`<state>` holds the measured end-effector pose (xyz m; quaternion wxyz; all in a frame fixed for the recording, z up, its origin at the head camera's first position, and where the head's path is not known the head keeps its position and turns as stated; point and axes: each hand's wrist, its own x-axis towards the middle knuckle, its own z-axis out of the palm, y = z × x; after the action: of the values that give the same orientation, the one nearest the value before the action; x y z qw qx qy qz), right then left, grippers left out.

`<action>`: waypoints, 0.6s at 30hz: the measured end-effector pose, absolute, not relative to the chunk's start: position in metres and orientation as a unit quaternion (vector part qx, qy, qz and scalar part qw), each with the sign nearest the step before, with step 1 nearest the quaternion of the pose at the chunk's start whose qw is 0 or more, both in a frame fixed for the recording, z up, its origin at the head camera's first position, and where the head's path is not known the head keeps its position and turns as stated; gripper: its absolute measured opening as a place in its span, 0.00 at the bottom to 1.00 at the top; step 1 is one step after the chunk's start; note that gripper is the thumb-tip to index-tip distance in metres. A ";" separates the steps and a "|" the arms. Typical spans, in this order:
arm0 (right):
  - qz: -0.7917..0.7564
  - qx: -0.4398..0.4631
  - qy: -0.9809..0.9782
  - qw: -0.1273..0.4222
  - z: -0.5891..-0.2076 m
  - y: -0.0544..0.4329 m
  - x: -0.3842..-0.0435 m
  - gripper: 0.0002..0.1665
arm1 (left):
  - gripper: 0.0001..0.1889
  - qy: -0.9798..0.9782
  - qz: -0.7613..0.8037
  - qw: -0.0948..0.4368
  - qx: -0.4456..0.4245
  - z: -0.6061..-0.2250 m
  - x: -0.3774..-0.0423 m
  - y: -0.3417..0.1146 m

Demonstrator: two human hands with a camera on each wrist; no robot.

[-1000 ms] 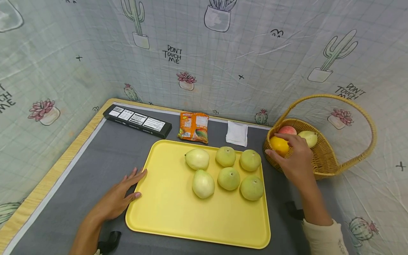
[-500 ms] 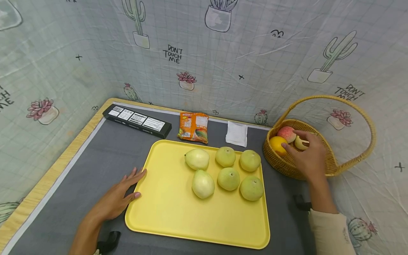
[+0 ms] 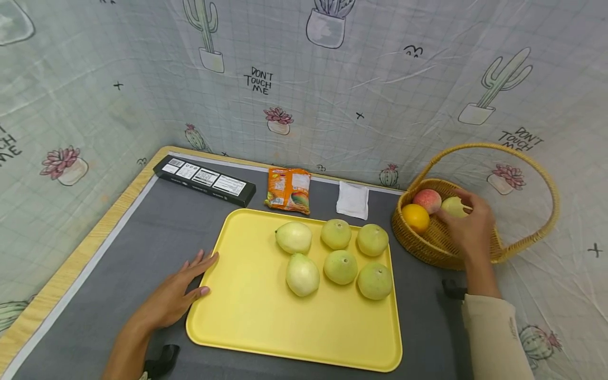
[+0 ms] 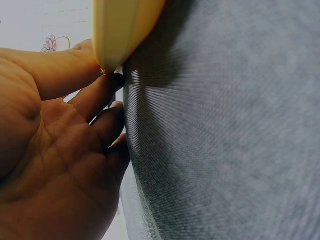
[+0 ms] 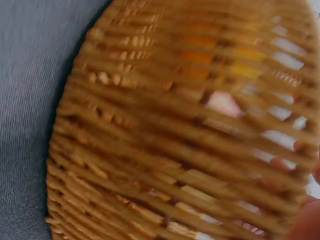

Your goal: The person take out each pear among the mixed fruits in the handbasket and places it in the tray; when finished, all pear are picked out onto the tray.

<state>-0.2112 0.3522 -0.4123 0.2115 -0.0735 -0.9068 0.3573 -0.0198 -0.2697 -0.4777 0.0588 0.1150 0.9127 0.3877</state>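
Note:
My left hand lies at the left edge of the yellow tray, fingers extended and touching its rim. The left wrist view shows the thumb and fingertips right at the tray's rim. My right hand reaches into the wicker basket, thumb and fingers curled round a pale green pear. A red peach and an orange sit beside it in the basket. From the right wrist, the woven basket wall hides most of the hand.
Two pale pears and several round green fruits lie on the tray. Behind it are a long black box, an orange snack packet and a white packet. The basket's tall handle arches at the right.
My right hand has moved rightward from over the orange to the pear, uncovering the orange and the peach. My left hand and the tray stay put.

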 end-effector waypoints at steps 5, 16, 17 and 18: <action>0.348 -0.089 -0.908 0.215 -0.422 0.364 -0.218 0.40 | 0.40 0.913 0.387 0.066 0.112 -0.477 -0.020 -0.269; 0.334 -0.129 -0.911 0.204 -0.429 0.380 -0.233 0.44 | 0.40 0.912 0.388 0.060 0.121 -0.477 -0.020 -0.271; 0.331 -0.134 -0.913 0.197 -0.430 0.381 -0.234 0.45 | 0.40 0.912 0.387 0.061 0.120 -0.477 -0.021 -0.271; 0.330 -0.137 -0.914 0.191 -0.431 0.382 -0.236 0.46 | 0.40 0.912 0.387 0.062 0.121 -0.477 -0.021 -0.271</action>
<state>-0.2357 0.3818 -0.4314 0.1908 -0.1375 -0.9143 0.3297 -0.0206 -0.2708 -0.4771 0.0625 0.1207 0.9122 0.3866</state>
